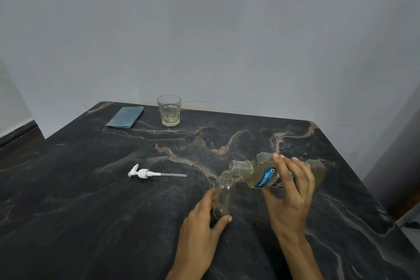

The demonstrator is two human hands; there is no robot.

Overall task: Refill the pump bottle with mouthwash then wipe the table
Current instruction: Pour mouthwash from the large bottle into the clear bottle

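Observation:
A small clear pump bottle (223,193) stands upright and uncapped on the dark marble table (113,211). My left hand (202,223) grips its lower part. My right hand (291,191) holds the mouthwash bottle (261,173), tilted almost flat, its open mouth just above and right of the pump bottle's neck. Pale yellow liquid lies along its lower side. The white pump head (147,173) with its tube lies on the table to the left. A folded blue cloth (125,117) rests at the far left.
A glass tumbler (169,110) with a little pale liquid stands at the table's far edge, right of the cloth. A grey wall rises behind the table. The table's right edge runs close to my right hand.

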